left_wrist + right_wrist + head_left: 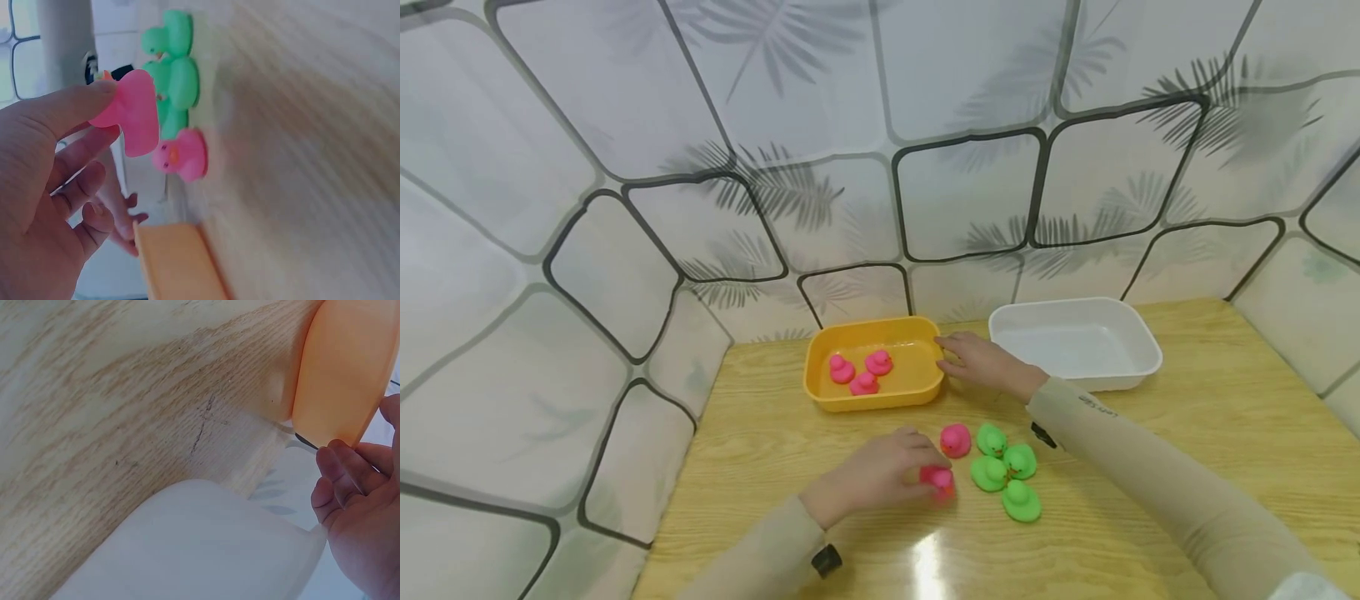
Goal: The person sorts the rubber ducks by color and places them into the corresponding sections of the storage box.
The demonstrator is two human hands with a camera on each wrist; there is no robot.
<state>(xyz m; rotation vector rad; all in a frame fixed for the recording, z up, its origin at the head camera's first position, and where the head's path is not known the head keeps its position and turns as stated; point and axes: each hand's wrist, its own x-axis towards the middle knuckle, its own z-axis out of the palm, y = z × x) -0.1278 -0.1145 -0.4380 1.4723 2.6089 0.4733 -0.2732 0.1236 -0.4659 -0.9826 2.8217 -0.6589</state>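
A pink rubber duck (134,112) is pinched between the thumb and fingers of my left hand (883,471), raised above the table. Beyond it on the table sit another pink duck (955,440) and a cluster of several green rubber ducks (989,472). At the back, my right hand (988,362) holds the right end of a yellow plastic tray (872,402), its thumb at the rim and its fingers against the outer wall (340,381). Three pink ducks (864,383) lie inside that tray, towards its left.
A white plastic tray (1075,382) stands at the back right, under the right forearm's side of the table. The wooden table (760,467) meets patterned walls (850,208) behind and at both sides.
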